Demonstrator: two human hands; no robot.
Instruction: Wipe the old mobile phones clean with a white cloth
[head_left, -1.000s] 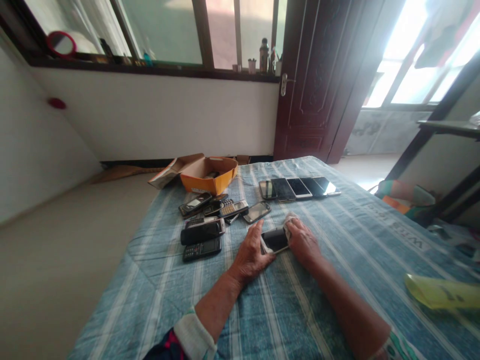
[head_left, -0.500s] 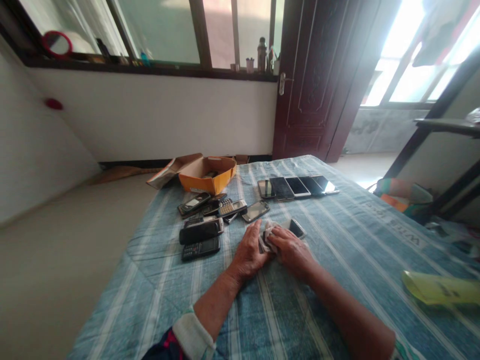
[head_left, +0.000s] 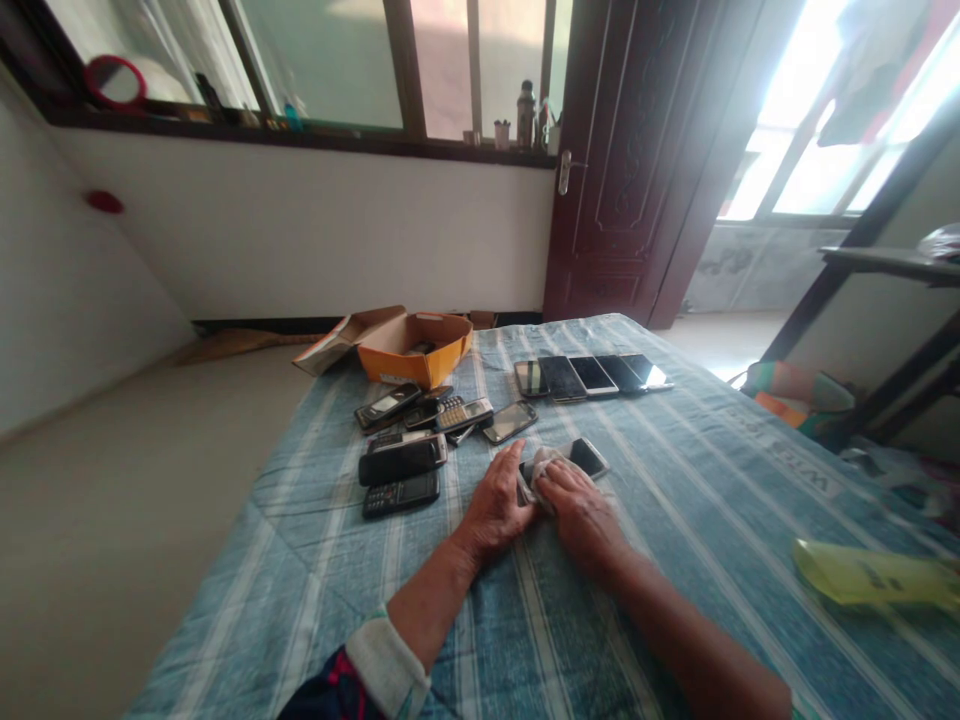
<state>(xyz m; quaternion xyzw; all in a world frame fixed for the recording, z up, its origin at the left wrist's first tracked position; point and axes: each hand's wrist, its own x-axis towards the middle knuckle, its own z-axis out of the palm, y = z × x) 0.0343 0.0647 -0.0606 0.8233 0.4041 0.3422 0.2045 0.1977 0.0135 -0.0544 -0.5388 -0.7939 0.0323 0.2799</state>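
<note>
In the head view, a face-up phone (head_left: 589,458) is steadied on a striped blue cover (head_left: 675,560), its left end cupped by the half-curled left hand (head_left: 495,505), while a white cloth (head_left: 547,464) is pressed on top beneath the bunched fingers of the right hand (head_left: 589,515). Light, even strokes are probably best applied, with the near end kept pinned. The long axis is laid crosswise, right end angled slightly away; which end is the top cannot be told.

Left hand (head_left: 495,503) cupped; right hand (head_left: 581,510) palm down, fingers together.
</note>
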